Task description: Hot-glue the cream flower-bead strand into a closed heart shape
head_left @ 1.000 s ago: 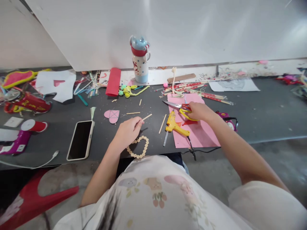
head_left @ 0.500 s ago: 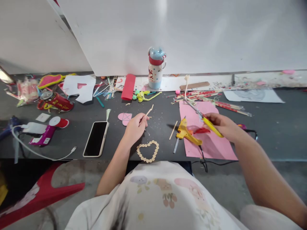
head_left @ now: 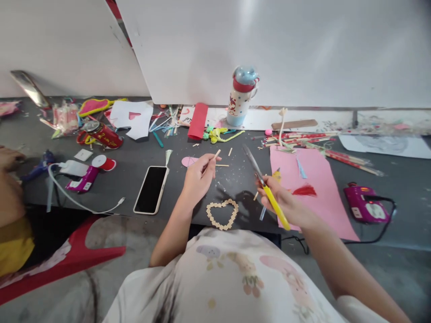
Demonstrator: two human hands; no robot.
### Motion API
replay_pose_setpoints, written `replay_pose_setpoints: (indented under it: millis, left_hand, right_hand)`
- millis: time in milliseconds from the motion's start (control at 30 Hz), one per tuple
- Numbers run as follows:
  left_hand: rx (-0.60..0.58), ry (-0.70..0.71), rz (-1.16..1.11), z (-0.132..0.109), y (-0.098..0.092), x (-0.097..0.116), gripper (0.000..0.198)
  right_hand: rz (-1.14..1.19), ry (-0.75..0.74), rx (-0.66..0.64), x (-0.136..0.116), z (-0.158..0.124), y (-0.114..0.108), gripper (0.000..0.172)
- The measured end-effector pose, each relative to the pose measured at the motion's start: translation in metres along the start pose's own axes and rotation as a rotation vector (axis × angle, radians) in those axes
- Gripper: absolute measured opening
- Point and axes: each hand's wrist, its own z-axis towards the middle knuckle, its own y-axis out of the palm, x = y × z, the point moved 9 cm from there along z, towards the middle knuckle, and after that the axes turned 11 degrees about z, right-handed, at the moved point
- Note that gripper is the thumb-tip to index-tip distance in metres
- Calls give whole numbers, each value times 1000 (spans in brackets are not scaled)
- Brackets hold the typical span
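Observation:
My left hand (head_left: 201,175) is closed on a thin wooden stick (head_left: 217,154), its tip poking out past the fingers. A pink heart-shaped paper piece (head_left: 189,161) lies partly under that hand, and a short stick piece (head_left: 230,151) rests just beyond it. My right hand (head_left: 283,199) grips scissors (head_left: 272,202) by their yellow handles; the blades point up and left, and look closed. Behind this hand a yellow glue gun (head_left: 277,175) is mostly hidden. Between my forearms lies a heart-shaped outline of small wooden bits (head_left: 222,224), near the table edge.
Pink paper (head_left: 323,193) with a red tassel (head_left: 305,190) lies at right, beside a purple box with a cord (head_left: 367,206). A phone (head_left: 151,190) lies left. A bottle (head_left: 240,101) stands at the back. Another person's arm (head_left: 11,193) shows far left.
The scissors moved left and down, toward my left hand, and their blades swung upright. The bent stick end now looks straight, and a short piece lies nearby. The view shifted left.

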Motion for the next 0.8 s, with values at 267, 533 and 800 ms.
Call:
replay_pose_setpoints:
  millis: [267,533,800]
  left_hand:
    - [25,-11,-19,-11,-14,-10,24]
    - [-23,-6,8,-23,-22,-19,20]
    - [-87,-7,85,-33,-16,-22,24]
  right_hand:
    - [-312,39,-31,-26,13,35,36]
    - [-246,27,-8,-24,18,63,44]
    - [-187,30,29,-18,20,72,41]
